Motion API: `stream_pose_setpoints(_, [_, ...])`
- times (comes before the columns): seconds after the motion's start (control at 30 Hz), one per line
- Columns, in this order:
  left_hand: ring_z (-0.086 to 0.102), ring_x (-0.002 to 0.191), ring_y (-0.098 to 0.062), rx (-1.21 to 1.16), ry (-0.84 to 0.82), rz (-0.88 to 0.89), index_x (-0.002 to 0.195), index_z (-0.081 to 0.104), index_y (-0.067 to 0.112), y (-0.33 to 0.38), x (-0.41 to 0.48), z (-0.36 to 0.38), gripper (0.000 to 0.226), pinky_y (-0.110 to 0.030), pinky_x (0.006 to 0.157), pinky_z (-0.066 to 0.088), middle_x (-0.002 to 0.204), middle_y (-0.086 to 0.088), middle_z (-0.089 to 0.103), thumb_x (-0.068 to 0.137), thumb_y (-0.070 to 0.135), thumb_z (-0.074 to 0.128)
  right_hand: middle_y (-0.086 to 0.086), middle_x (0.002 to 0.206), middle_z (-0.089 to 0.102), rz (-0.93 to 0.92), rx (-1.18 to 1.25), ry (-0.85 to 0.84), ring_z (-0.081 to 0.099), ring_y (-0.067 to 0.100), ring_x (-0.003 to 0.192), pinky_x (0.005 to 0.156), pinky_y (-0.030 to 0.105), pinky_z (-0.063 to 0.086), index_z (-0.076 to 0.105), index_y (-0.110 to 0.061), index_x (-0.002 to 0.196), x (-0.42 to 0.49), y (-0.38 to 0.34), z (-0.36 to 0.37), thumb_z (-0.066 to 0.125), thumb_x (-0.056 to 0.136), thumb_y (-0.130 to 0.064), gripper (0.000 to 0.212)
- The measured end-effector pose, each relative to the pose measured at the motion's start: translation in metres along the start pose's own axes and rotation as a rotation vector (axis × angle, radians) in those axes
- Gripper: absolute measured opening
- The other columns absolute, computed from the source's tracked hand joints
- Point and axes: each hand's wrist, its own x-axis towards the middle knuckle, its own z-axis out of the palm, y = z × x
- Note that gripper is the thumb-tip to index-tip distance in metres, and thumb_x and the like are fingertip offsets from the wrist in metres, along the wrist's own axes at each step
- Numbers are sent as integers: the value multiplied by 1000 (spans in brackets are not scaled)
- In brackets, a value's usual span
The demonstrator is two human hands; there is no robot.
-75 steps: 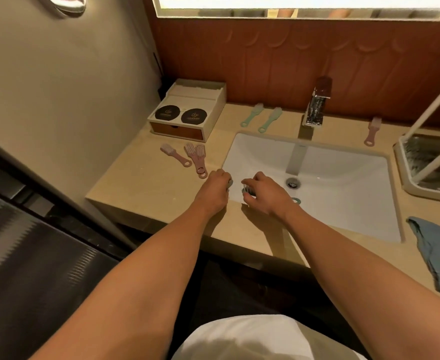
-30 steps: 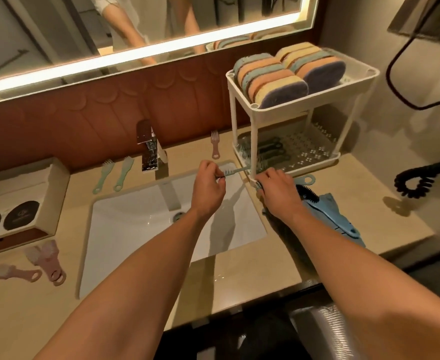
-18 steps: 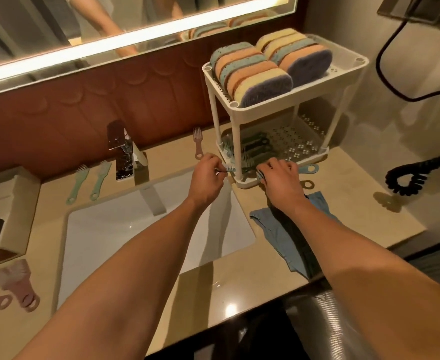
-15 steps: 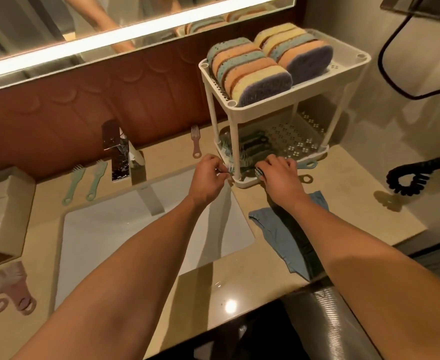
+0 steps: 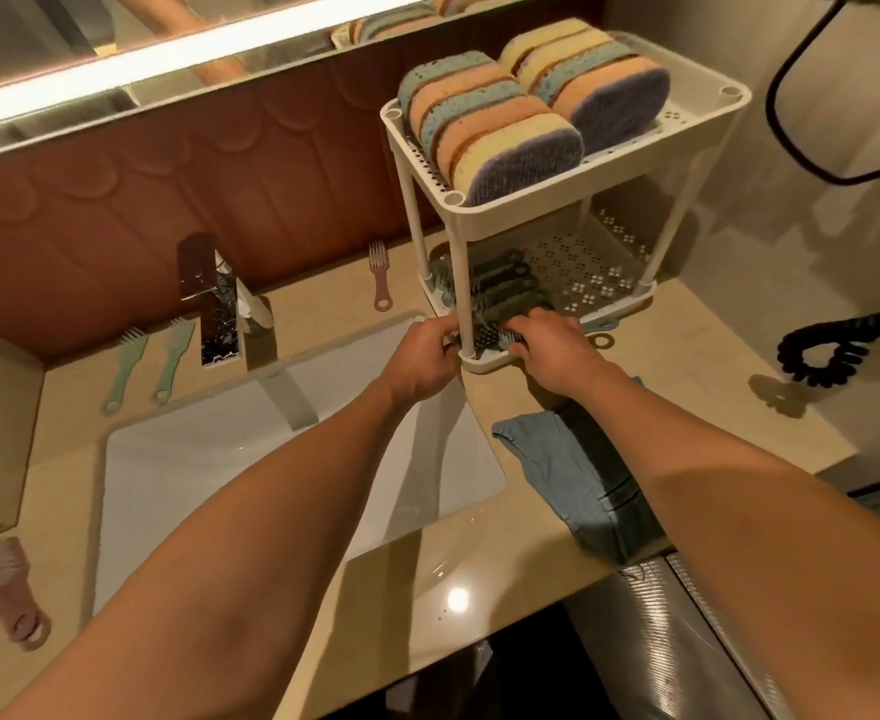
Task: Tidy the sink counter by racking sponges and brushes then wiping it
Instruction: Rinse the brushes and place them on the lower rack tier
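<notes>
Left of the rack [image 5: 542, 197] the desk [image 5: 505, 563] carries the sink [image 5: 271, 459], with a blue cloth [image 5: 578, 475] just in front and sponges [image 5: 505, 122] filling its top tier. Both hands are at its front-left corner: left hand [image 5: 420, 358] outside the post, right hand [image 5: 552, 350] over the lower tier. Between them a brush [image 5: 503, 337] lies crosswise along the front edge, and I'm pretty sure both sets of fingers are curled onto its ends. Right hand's nearer the racked brushes [image 5: 500, 288], so I'd guess it steers.
</notes>
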Motion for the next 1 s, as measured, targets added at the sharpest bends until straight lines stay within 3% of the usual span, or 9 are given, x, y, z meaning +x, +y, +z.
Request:
stream_pose_setpoints(0.2, [59,118,-30,24,-41,-39,133,62,17,3,-3,4,37,-37,104,46,131,-9,66,98,6,56,10,134,55,39,47,-51,47,31,128,111,45,34,53,-23,140,2,-2,-2,52,103,-24,37])
stream_pose_setpoints(0.4, [49,122,-31,118,-92,10,134,59,24,0,-2,11,48,-51,108,43,135,-7,54,89,8,59,8,136,56,50,78,-90,44,30,130,114,46,30,53,-21,137,4,-7,-3,51,100,-28,37])
stream_pose_setpoints(0.6, [33,145,-31,37,-187,-99,143,53,19,4,2,7,55,-50,120,33,153,-3,40,91,5,61,9,132,58,67,76,-91,46,31,127,112,45,30,55,-23,131,1,-10,-3,53,98,-34,35])
stream_pose_setpoints(1.0, [30,141,-30,-74,-214,-160,149,42,16,9,4,11,72,-50,123,28,149,-7,34,83,-1,67,12,134,54,69,139,-33,44,32,129,112,43,30,55,-19,137,1,-10,-6,56,99,-31,40])
